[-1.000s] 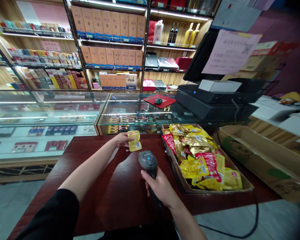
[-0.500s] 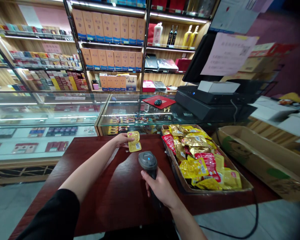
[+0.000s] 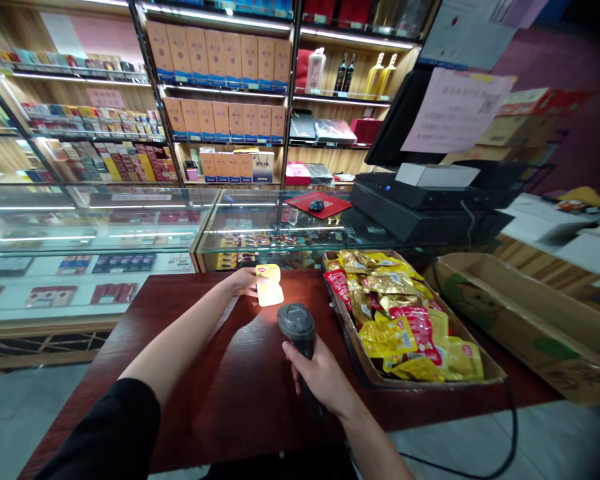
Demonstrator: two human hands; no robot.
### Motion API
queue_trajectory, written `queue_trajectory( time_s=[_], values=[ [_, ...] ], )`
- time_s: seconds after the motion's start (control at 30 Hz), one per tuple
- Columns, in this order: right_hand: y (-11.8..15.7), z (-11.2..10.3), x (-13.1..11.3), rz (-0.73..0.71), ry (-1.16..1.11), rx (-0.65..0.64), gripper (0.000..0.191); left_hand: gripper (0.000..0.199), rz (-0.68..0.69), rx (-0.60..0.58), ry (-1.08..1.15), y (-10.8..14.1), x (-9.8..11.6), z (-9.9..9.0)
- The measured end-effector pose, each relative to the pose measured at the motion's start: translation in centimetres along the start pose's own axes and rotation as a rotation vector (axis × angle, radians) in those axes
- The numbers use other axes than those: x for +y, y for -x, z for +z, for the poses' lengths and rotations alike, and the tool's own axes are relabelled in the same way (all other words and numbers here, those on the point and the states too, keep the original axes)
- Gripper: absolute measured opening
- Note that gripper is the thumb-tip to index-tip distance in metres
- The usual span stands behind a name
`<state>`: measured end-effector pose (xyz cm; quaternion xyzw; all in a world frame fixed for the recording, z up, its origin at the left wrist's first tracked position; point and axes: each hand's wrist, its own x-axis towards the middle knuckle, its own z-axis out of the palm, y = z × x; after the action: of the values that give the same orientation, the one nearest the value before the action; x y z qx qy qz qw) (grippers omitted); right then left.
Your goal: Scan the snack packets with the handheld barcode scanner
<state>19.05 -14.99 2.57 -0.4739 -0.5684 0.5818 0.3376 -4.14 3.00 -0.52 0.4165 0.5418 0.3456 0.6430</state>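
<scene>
My left hand [image 3: 245,282] pinches a small yellow snack packet [image 3: 269,287] by its left edge, holding it up over the far part of the dark red table. Bright light washes out much of the packet's face. In my right hand [image 3: 323,373] is a dark grey barcode scanner [image 3: 296,323], gripped by its handle with the head pointing away from me at the packet. A short gap separates scanner and packet. To the right, a shallow cardboard tray [image 3: 347,343] holds many yellow, gold and red snack packets [image 3: 387,335].
An open cardboard box [image 3: 525,320] stands right of the tray. Beyond the table [image 3: 220,400] is a glass counter [image 3: 260,207] with a mouse [image 3: 316,205] on a red pad and a monitor [image 3: 400,120]. A black cable [image 3: 513,427] hangs at the lower right.
Bright light now falls on the packet, and the blue light on top of the scanner has gone out. Both hands stay almost in place.
</scene>
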Motion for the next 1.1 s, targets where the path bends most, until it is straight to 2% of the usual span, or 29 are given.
queue_trajectory(
  time_s=[0.23,0.3,0.37,0.47,0.57,0.7,0.73,0.8,0.87,0.97,1.03,1.1],
  values=[
    [0.4,-0.2,-0.4,0.022,-0.024,-0.005,0.038,0.056,-0.016,-0.042,0.064,0.9,0.5,0.3],
    [1.0,-0.9,-0.8,0.029,-0.028,-0.001,0.038,0.054,0.006,-0.081,0.075,1.7,1.5,1.1],
    [1.9,-2.1,-1.3,0.021,-0.028,0.018,0.037,0.052,0.042,-0.145,0.065,2.6,3.1,2.8],
    [3.9,-4.6,-1.9,-0.006,-0.068,0.092,0.038,0.05,0.135,-0.27,0.023,3.8,6.3,7.3],
    [6.2,-7.3,-1.8,0.009,-0.12,0.214,0.04,0.049,0.308,-0.333,-0.077,4.0,8.8,13.6],
    [9.0,-10.0,-1.0,0.062,-0.159,0.324,0.045,0.044,0.557,-0.439,-0.29,2.8,9.9,21.6],
    [9.5,-10.6,-0.7,0.067,-0.169,0.338,0.046,0.042,0.614,-0.431,-0.377,2.3,9.8,23.1],
    [10.2,-11.5,0.1,0.079,-0.183,0.368,0.047,0.039,0.758,-0.33,-0.578,1.4,9.7,25.2],
    [10.6,-12.2,0.8,0.087,-0.182,0.402,0.049,0.042,0.923,-0.161,-0.747,0.9,9.4,26.2],
    [10.9,-13.0,1.5,0.09,-0.187,0.417,0.049,0.057,1.105,0.035,-0.792,1.7,8.7,25.9],
    [10.9,-13.1,1.4,0.09,-0.174,0.414,0.046,0.046,1.134,0.097,-0.719,3.6,7.5,24.7],
    [10.5,-12.8,1.2,0.07,-0.155,0.412,0.043,0.03,1.029,0.129,-0.617,6.6,5.2,23.3]
  ],
)
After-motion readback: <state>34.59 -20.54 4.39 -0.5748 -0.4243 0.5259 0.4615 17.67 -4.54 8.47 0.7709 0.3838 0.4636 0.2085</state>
